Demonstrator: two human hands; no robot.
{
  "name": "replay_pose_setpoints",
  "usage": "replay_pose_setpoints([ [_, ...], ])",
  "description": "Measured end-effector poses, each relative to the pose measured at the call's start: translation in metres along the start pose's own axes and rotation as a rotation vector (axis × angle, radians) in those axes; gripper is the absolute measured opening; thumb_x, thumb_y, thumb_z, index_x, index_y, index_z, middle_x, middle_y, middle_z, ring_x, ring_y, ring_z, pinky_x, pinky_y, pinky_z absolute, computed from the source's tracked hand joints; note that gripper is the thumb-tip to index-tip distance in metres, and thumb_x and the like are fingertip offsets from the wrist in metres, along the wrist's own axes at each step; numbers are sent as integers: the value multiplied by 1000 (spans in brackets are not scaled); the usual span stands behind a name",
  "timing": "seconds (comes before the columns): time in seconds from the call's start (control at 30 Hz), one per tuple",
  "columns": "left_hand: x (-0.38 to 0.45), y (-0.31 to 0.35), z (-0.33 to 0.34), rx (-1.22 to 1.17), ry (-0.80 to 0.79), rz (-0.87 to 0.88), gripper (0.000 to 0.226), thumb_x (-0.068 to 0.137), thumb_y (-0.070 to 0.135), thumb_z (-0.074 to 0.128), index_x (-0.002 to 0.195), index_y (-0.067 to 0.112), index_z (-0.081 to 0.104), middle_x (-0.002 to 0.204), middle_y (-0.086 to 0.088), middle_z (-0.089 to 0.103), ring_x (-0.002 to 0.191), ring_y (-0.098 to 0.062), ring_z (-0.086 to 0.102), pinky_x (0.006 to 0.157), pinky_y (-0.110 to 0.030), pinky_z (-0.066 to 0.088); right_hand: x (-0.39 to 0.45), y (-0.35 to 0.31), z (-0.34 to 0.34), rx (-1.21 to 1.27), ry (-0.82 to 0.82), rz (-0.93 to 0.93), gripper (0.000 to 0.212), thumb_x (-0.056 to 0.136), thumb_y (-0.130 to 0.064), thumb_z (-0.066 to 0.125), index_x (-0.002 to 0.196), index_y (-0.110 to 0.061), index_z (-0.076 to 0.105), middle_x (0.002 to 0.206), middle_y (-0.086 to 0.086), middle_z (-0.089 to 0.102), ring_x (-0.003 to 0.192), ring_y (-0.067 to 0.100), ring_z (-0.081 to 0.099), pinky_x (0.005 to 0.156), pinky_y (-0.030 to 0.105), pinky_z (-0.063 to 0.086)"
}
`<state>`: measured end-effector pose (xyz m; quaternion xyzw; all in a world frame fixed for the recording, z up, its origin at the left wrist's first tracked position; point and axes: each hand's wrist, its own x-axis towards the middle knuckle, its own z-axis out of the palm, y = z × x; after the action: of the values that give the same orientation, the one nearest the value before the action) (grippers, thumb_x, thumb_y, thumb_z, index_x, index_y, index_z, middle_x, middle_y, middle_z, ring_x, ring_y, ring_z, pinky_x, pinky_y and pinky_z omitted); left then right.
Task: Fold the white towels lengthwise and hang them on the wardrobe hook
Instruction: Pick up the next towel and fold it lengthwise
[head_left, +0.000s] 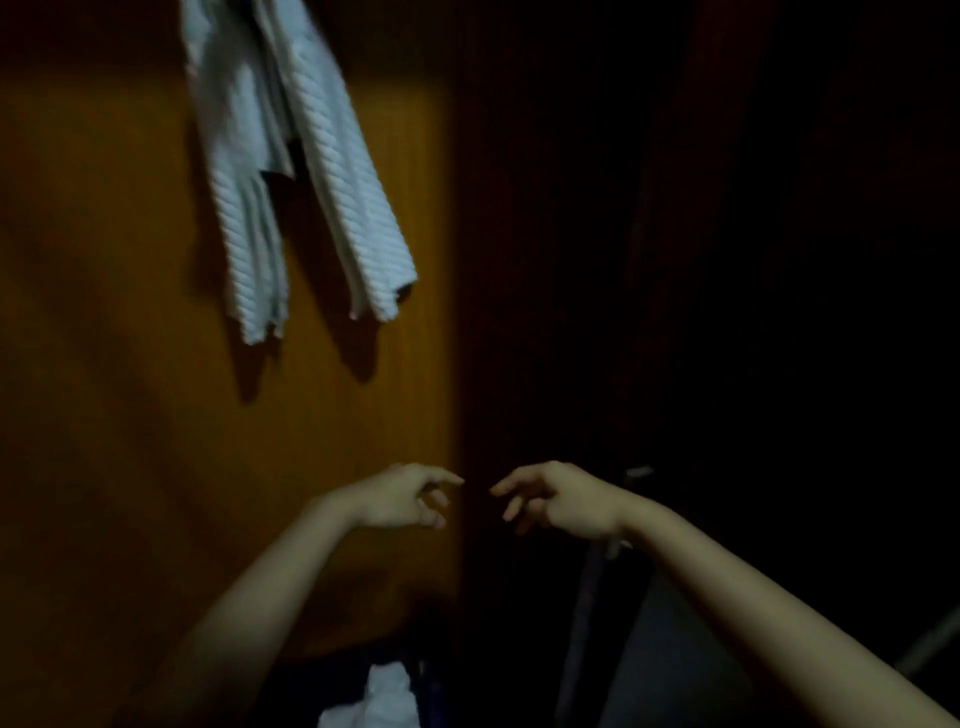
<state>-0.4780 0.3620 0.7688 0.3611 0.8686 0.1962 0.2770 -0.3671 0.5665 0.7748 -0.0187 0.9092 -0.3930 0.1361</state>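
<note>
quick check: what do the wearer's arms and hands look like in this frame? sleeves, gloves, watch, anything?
Both forearms are bare for as far as the frame shows them, with no sleeve edge in view. The left hand and right hand wear no gloves. No watch, bracelet or ring is visible at the wrists or fingers, though the picture is dim and slightly blurred, so small items could be missed.

The white towels (291, 156) hanging above my hands were thick cloth, matt, with a raised diagonal rib like twisted rope and a rough look. The wardrobe panel (104, 312) behind them was orange-brown wood, smooth with a dull sheen. At the bottom edge lay more white cloth (387, 691), soft, crumpled and matt.
</note>
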Motion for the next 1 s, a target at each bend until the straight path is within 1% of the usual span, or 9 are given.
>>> replay_pose_setpoints([
  [0.13,1,60,71,60,-177,52,56,91,19,60,141,26,37,128,1,56,101,-4,57,75,-6,41,-87,65,10,58,25,158,41,92,3,44,129,-14,51,103,4,64,89,13,64,79,21,51],
  [0.2,0,86,108,88,-234,80,55,91,20,60,141,26,37,130,2,56,105,-5,56,79,-10,41,-134,95,18,54,59,243,39,92,-1,49,128,-15,53,102,0,64,88,9,62,75,18,49],
  [0.3,-1,117,162,114,-317,115,53,92,23,58,141,28,37,129,5,56,105,-3,55,82,-12,41,-203,140,36,99,93,396,38,93,-2,48,128,-15,53,106,-1,63,96,9,60,85,26,51],
  [0.37,-1,135,198,130,-349,142,53,92,22,58,141,27,38,127,4,57,106,-4,54,87,-16,42,-248,166,51,167,115,487,39,93,0,47,129,-14,51,110,2,63,97,11,61,86,27,52],
  [0.47,-6,158,251,128,-404,184,52,91,22,59,140,26,40,126,4,58,108,-6,56,90,-18,44,-308,193,78,244,145,598,37,93,-3,48,128,-15,52,115,6,62,96,14,62,75,19,52],
  [0.57,-9,175,298,135,-473,205,52,91,23,60,139,27,41,126,4,57,108,-6,57,92,-19,44,-357,216,103,317,167,682,35,94,-4,46,127,-15,52,111,3,63,97,17,65,85,29,52],
  [0.8,1,218,374,198,-531,301,49,90,22,60,137,25,45,127,1,58,112,-7,55,88,-14,40,-440,266,145,432,309,844,39,93,1,39,127,-12,51,107,5,62,94,15,63,85,32,52],
  [0.9,14,243,403,166,-558,342,49,90,19,60,136,23,47,123,1,60,107,-5,56,86,-10,39,-470,283,159,450,380,921,40,91,3,37,125,-10,54,108,7,63,92,14,62,74,22,51],
  [1.0,28,268,436,110,-631,359,47,90,16,59,136,20,47,122,-3,59,110,-11,57,95,-17,42,-500,298,172,475,435,999,40,90,2,39,125,-11,56,107,8,63,95,16,61,68,14,45],
])
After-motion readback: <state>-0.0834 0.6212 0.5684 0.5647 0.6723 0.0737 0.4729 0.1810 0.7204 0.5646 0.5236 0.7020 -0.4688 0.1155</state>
